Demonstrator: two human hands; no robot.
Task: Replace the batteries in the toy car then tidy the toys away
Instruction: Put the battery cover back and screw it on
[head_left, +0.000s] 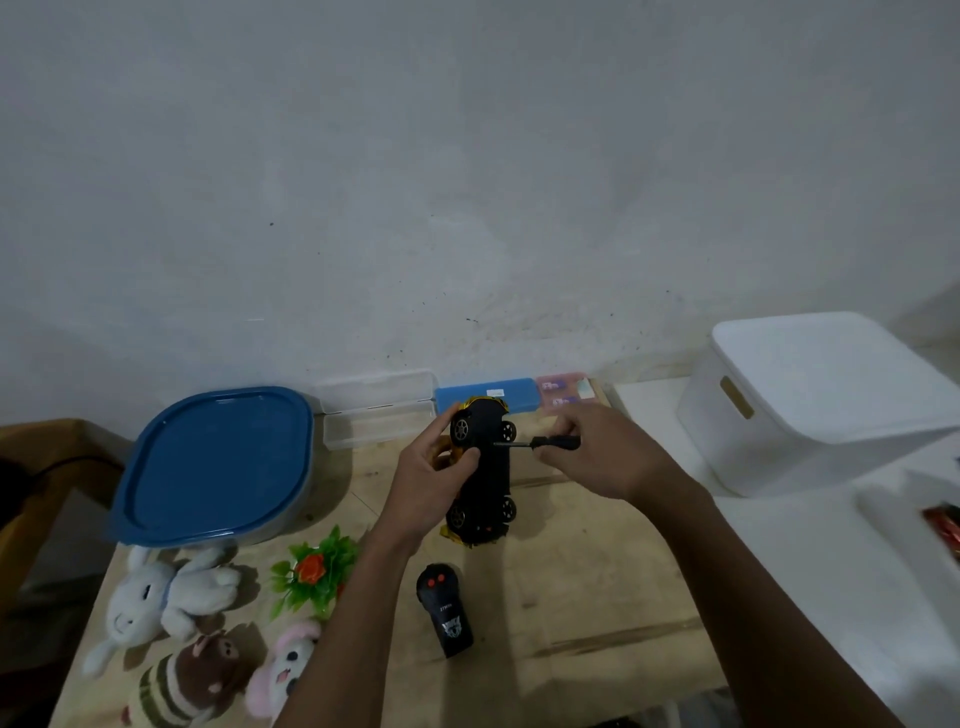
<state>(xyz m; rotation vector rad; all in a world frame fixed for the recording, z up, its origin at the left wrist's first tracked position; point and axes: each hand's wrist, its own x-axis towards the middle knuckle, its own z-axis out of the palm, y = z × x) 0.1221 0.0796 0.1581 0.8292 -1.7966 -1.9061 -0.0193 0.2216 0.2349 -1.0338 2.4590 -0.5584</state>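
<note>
Wood table is seen below a pale wall; white lidded box is set at the right on a white surface beside the table; blue-lidded tub is placed at the table's far left; car is held up over the table's middle, its black underside turned to the camera, all four wheels shown, its length running away from the person; car's left side is gripped by the left hand, fingers curled round the yellow body; right hand is held just right of the car, fingers pinched on the screwdriver handle; the metal tip is set against the underside near the far wheels; white rabbit is laid near the tub, with a brown plush and a pink plush nearer the front edge; clear case, blue case and pink case are lined along the wall; black remote is laid on the table below the car, apart from it; green plant with a red flower is seen between rabbit and remote.
</note>
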